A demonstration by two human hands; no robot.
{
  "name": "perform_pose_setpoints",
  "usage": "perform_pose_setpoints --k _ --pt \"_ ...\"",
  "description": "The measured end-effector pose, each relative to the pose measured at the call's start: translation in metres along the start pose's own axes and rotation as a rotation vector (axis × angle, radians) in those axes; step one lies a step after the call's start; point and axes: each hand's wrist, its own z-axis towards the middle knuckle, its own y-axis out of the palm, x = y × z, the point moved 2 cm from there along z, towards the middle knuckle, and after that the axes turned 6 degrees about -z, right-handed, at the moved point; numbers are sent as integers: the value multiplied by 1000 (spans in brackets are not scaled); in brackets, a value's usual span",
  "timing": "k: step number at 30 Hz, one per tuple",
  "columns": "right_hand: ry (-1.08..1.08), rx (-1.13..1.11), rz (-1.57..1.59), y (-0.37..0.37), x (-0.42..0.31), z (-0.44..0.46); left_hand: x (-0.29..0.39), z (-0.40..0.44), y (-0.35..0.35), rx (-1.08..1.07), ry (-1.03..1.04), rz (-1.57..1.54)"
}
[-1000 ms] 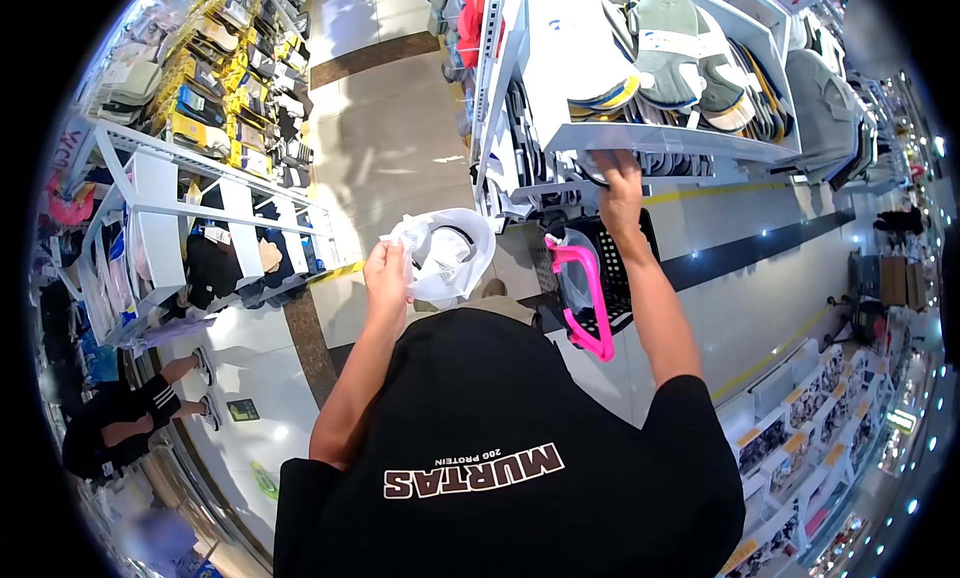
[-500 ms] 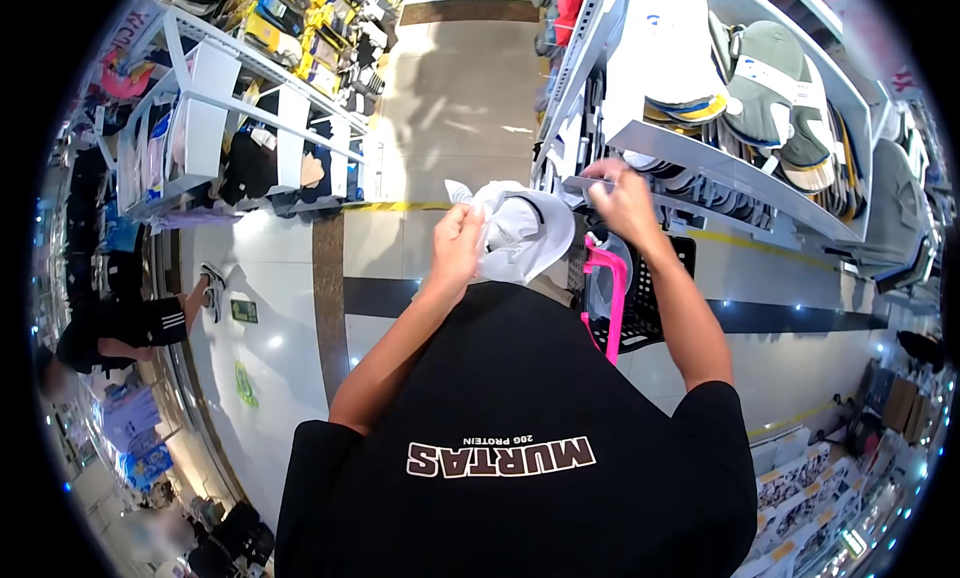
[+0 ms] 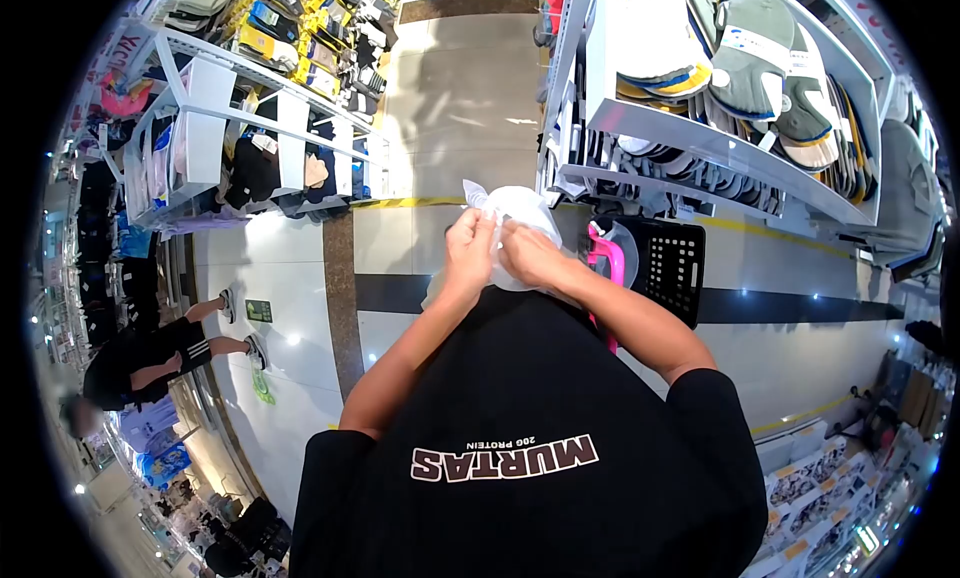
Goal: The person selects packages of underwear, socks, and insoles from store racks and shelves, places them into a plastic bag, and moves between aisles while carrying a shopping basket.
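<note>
A thin white plastic bag (image 3: 525, 206) hangs in front of my chest, crumpled, with a pointed corner sticking up on its left. My left hand (image 3: 470, 243) is closed and grips the bag near its top. Against the bag's front, just right of my left hand, my right hand (image 3: 530, 253) has its fingers bent together on the plastic. What lies inside the bag I cannot make out. Right beside my right forearm is a bright pink handle (image 3: 612, 256), next to a black basket (image 3: 672, 268) with square holes.
White shelves (image 3: 735, 143) at the right hold packs of insole-shaped goods (image 3: 755, 53). A white rack (image 3: 205, 118) with bins and packets stands at the left. A person in black shorts (image 3: 165, 348) is on the far left. A tiled aisle (image 3: 460, 88) runs ahead.
My right hand has come left from beside the shelf, where it held a small flat piece, to the bag. The person at the left has shifted.
</note>
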Motion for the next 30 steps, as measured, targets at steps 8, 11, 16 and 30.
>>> perform_pose_setpoints --k 8,11,16,30 --pt "136 402 -294 13 41 -7 -13 -5 8 -53 -52 90" --pt "205 429 -242 0 43 -18 -6 -8 9 -47 -119 85" --pt "225 555 -114 -11 49 -30 -13 -5 15 -114 -29 143" --pt "378 120 -299 1 63 -20 2 -28 31 -248 -98 43"
